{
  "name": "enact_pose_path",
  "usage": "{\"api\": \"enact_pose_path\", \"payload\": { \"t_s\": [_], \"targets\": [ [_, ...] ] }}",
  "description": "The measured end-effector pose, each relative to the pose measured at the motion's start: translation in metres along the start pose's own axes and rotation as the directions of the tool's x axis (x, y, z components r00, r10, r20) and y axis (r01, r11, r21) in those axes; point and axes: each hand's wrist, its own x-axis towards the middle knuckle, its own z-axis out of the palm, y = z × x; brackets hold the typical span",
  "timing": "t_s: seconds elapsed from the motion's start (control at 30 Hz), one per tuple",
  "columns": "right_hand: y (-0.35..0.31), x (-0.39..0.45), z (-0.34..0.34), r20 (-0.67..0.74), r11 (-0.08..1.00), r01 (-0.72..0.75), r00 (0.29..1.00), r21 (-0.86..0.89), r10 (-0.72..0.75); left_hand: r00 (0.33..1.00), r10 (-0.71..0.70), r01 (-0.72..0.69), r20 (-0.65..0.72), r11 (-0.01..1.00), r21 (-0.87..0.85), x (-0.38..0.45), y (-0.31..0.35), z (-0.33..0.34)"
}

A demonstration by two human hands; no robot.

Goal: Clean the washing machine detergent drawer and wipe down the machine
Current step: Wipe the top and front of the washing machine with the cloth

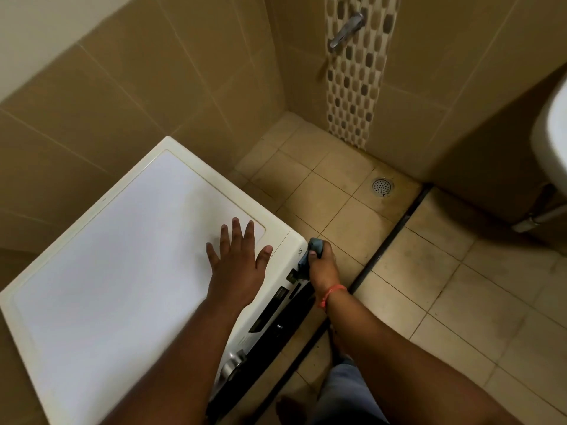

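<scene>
The white washing machine (122, 246) stands against the tiled wall at the lower left, seen from above. My left hand (237, 259) lies flat on its top with fingers spread, near the front right corner. My right hand (322, 265) grips a dark blue-grey cloth (314, 248) and presses it against the upper right corner of the front panel. A silver dial (233, 365) and a dark display strip (270, 311) show along the front panel below my arms. The detergent drawer is hidden by my right hand and the cloth.
Beige floor tiles spread to the right, with a round metal drain (381, 187) and a dark floor channel (386, 246). A metal tap (346, 29) sticks out of the pebble-strip wall. A white basin edge (552, 139) is at the far right. My bare foot (291, 407) stands by the machine.
</scene>
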Motion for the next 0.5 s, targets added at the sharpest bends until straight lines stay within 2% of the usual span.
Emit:
{"api": "enact_pose_path", "payload": {
  "t_s": [0.13, 0.23, 0.3, 0.37, 0.5],
  "targets": [
    [-0.017, -0.026, 0.007, -0.081, 0.958, 0.277, 0.956, -0.075, -0.283, 1.0, -0.008, 0.008, 0.01, 1.0, 0.008, -0.014, -0.018, 0.006],
    [-0.024, -0.047, 0.018, -0.059, 0.871, 0.422, 0.892, -0.251, -0.449, 1.0, -0.001, 0.001, 0.009, 1.0, 0.022, -0.028, -0.035, 0.01],
    [-0.018, -0.064, 0.03, -0.023, 0.759, 0.488, 0.835, -0.43, -0.55, 1.0, 0.001, -0.001, 0.007, 1.0, 0.013, -0.04, -0.046, 0.012],
    [-0.012, -0.086, 0.044, 0.004, 0.686, 0.501, 0.809, -0.528, -0.588, 1.0, -0.003, 0.003, 0.008, 1.0, 0.001, -0.054, -0.059, 0.014],
    [0.005, -0.133, 0.068, 0.093, 0.601, 0.533, 0.789, -0.596, -0.608, 1.0, -0.021, 0.021, 0.009, 1.0, 0.006, -0.081, -0.088, 0.019]
  ]
}}
